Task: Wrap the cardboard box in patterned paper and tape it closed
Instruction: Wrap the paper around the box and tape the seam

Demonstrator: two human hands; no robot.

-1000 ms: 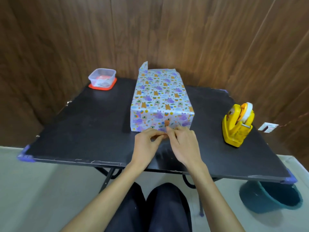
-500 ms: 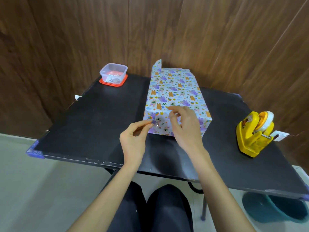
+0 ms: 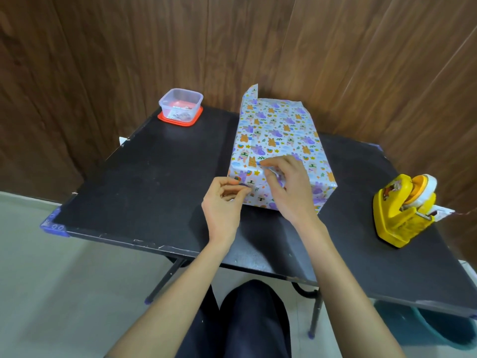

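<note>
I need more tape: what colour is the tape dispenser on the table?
The tape dispenser is yellow; head view shows it best.

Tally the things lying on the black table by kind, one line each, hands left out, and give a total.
Wrapped box: 1
Yellow tape dispenser: 1
Clear plastic container sitting on a red lid: 1
Total: 3

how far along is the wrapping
Done: patterned paper covers the top and long sides. In hand: left hand and right hand pinch what looks like a tape strip at the near end. Left: the far-end flap stands up, unfolded.
</note>
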